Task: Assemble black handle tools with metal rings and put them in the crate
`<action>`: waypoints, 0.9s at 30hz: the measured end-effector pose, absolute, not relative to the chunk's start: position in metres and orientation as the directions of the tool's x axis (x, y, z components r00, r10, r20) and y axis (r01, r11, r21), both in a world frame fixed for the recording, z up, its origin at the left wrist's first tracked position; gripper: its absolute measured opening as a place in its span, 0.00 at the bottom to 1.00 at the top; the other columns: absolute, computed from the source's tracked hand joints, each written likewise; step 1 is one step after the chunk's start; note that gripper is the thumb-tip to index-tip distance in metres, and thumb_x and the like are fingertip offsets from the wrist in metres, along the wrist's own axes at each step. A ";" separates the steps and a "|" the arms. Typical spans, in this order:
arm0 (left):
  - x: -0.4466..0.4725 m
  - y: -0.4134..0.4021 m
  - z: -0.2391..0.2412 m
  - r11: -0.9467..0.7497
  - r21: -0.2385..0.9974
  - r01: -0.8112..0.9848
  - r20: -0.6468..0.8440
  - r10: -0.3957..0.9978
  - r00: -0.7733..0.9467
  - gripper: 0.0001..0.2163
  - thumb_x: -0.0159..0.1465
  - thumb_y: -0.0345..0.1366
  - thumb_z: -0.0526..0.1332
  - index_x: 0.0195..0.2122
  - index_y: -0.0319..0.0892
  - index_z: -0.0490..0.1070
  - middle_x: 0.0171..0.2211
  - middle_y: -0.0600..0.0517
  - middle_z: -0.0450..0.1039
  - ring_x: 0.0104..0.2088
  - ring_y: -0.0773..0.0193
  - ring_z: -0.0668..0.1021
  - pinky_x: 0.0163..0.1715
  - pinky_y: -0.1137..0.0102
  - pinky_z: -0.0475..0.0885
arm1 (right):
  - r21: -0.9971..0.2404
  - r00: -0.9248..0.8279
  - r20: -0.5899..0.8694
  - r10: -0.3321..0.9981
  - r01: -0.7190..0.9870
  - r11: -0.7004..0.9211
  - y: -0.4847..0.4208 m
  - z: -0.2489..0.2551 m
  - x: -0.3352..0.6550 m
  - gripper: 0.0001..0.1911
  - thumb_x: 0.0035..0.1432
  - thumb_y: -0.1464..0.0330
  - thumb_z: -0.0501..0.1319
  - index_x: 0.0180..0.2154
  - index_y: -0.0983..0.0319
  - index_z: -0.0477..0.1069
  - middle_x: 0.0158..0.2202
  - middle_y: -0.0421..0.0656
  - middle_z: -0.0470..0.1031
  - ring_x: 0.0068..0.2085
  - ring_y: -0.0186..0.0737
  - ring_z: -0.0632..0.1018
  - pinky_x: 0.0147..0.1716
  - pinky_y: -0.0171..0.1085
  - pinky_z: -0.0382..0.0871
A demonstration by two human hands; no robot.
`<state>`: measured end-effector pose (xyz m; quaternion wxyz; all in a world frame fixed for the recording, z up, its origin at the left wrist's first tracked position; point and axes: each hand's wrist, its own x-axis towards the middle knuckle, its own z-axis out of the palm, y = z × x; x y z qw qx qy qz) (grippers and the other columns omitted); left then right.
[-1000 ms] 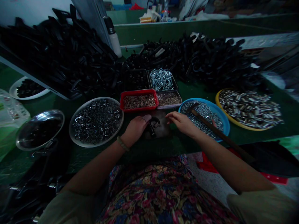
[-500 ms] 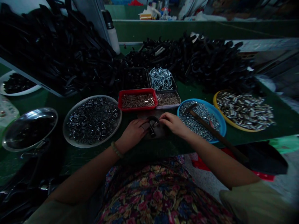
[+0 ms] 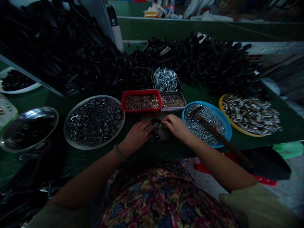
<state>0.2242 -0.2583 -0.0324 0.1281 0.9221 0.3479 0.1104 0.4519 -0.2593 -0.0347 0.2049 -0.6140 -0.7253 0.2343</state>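
Observation:
On a flat grey plate point(image 3: 167, 136) at the table's front, my left hand point(image 3: 137, 134) closes on a curved black part point(image 3: 155, 120). A ring sits on one of its fingers. From the right, my right hand point(image 3: 178, 127) pinches at a small shiny metal piece point(image 3: 160, 126) lying against the black part. The fingertips cover one end of it, so its full shape is hidden. Both hands rest low, close together.
A hammer point(image 3: 215, 133) lies across a blue basin point(image 3: 230, 129) of small metal parts. Left stands a white tray point(image 3: 66, 134) of metal rings. A red tray point(image 3: 142, 110) of pins sits behind my hands; a yellow basin point(image 3: 222, 107) of metal sleeves is far right. Black parts point(image 3: 209, 63) heap behind.
My right fingertips have come down onto the shiny metal piece, which is now tilted differently. My left hand stays on the black part. The whole view has shifted slightly.

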 end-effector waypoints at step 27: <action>0.226 -0.257 -0.035 -0.733 0.280 0.620 0.139 0.670 0.729 0.17 0.65 0.34 0.57 0.56 0.41 0.65 0.55 0.46 0.67 0.54 0.55 0.68 0.56 0.59 0.63 | -0.164 -0.401 0.102 0.910 0.896 0.413 -0.261 -0.046 0.451 0.10 0.66 0.67 0.54 0.36 0.65 0.70 0.35 0.48 0.74 0.36 0.43 0.75 0.35 0.38 0.66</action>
